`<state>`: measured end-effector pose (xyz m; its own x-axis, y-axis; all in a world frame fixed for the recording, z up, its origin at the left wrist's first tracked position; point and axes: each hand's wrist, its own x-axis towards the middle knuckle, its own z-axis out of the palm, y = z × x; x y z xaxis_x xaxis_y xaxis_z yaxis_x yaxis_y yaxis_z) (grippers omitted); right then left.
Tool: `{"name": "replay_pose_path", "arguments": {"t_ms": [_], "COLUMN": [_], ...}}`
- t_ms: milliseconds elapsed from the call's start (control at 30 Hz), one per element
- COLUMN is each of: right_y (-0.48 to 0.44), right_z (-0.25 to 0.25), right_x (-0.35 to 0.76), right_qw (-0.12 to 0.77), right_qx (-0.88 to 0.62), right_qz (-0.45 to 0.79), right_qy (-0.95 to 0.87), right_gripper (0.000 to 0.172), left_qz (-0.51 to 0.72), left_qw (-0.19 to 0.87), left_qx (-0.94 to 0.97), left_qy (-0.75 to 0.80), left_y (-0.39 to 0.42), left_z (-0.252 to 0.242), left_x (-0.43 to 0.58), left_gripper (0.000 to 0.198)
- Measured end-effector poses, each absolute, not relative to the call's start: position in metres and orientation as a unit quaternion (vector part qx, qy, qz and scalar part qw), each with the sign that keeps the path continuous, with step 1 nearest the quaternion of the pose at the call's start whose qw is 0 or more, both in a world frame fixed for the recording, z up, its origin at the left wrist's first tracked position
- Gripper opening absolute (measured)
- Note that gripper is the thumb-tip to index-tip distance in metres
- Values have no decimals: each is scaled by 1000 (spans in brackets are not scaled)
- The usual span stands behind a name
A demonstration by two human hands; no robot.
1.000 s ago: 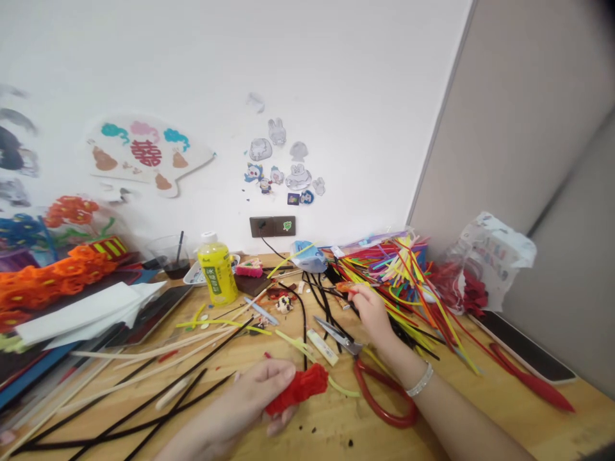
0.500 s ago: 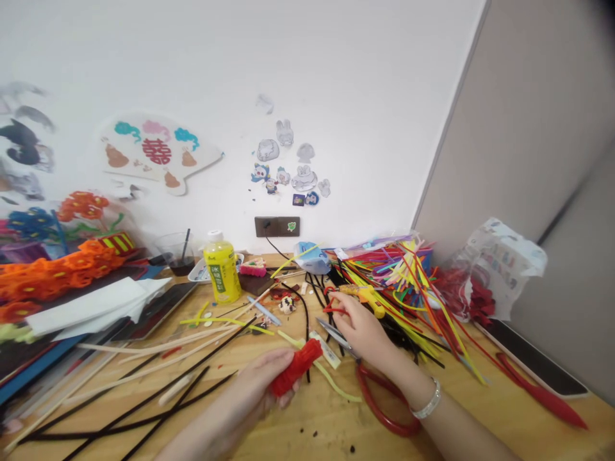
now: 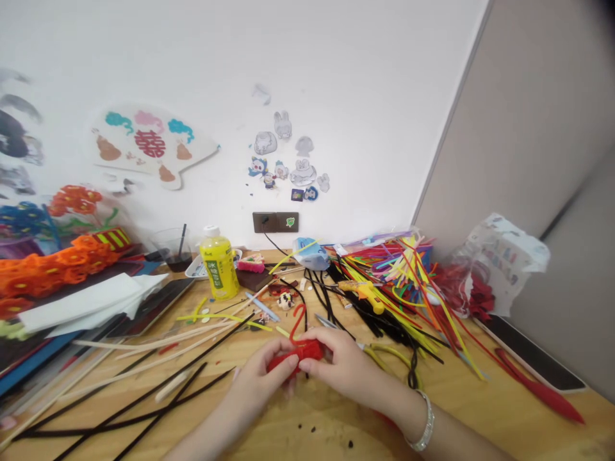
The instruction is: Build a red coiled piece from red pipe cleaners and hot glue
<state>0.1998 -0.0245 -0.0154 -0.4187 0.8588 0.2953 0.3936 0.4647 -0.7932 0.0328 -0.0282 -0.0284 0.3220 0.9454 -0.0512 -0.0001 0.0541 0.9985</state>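
Note:
A red fuzzy pipe-cleaner bundle (image 3: 310, 350) is held between both hands above the table. My left hand (image 3: 271, 369) is closed around its left end. My right hand (image 3: 339, 358) pinches its right end with thumb and fingers. From the top of the bundle rises a thin red pipe cleaner (image 3: 295, 323) with a hooked tip. Just beyond my right hand show the grey blades of scissors (image 3: 325, 321); their handles are mostly hidden by my hand and forearm.
A yellow bottle (image 3: 220, 266) stands at the back left, by a cup (image 3: 177, 256). Black pipe cleaners (image 3: 144, 419) lie at left. A yellow glue gun (image 3: 368, 294) rests beside a heap of coloured pipe cleaners (image 3: 408, 262). A red tool (image 3: 542, 390) lies at far right.
My right hand has come back from beyond the scissors to the red bundle in my left hand and grips it too. The thin hooked red pipe cleaner now stands up from the bundle.

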Motion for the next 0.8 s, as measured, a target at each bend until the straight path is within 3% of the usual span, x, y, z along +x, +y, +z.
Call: {"name": "replay_pose_path", "arguments": {"t_ms": [800], "right_y": [-31], "right_z": [-21], "right_x": [194], "right_qw": [436], "right_qx": [-384], "right_qz": [392], "right_qy": [-713], "right_gripper": [14], "left_qz": [475], "left_qw": [479], "left_qx": [621], "left_qy": [399], "left_y": [-42], "left_z": [-20], "left_x": [28], "left_gripper": [16]}}
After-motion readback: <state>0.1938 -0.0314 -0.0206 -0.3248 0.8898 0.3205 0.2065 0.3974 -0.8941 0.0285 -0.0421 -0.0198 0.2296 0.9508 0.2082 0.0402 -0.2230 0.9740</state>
